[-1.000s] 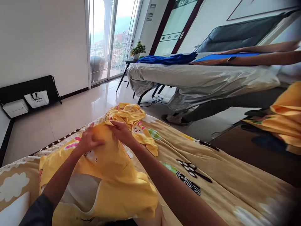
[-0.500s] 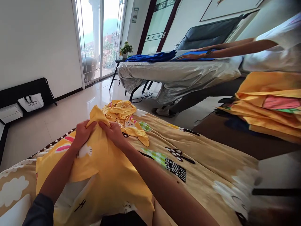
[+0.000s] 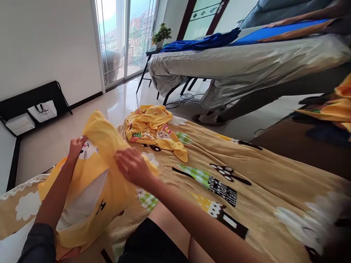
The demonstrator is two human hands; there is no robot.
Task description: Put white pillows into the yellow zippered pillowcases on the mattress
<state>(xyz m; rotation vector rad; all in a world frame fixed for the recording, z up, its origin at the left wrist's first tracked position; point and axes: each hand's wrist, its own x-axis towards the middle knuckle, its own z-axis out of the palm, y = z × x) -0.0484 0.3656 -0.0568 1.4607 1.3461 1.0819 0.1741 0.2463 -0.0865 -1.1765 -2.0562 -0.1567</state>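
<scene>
Yellow cover (image 3: 117,193): I have it at the lower left, above and on the blanket, its far end raised in a peak; rabbit faces are printed on it.
White insert (image 3: 87,193): shows through the long opening in the cover.
Left hand (image 3: 76,148): holding the cover near its raised end, thumb on the cloth beside a rabbit face.
Right hand (image 3: 133,166): against or just before the cover's right side, fingers half curled and blurred; I cannot tell whether they grip the cloth.
Crumpled cloth (image 3: 149,126): yellow, also rabbit-printed, bunched on the blanket beyond my right hand.
Blanket (image 3: 219,153): tan, patterned with clouds, green checks and lettering, spread beneath both.
Black shorts (image 3: 150,243): at the bottom edge, right of the cover.
Tabletop (image 3: 219,62): across the floor, draped with a pale sheet; it bears a bunched blue cloth (image 3: 203,42) and a flat blue piece (image 3: 296,30), on which I see a co-worker's hands.
Orange cloth (image 3: 331,109): at the right edge, on something dark.
White bag (image 3: 43,110): far left, beside a box (image 3: 20,124).
Plant (image 3: 161,34): near the glass door (image 3: 126,44).
</scene>
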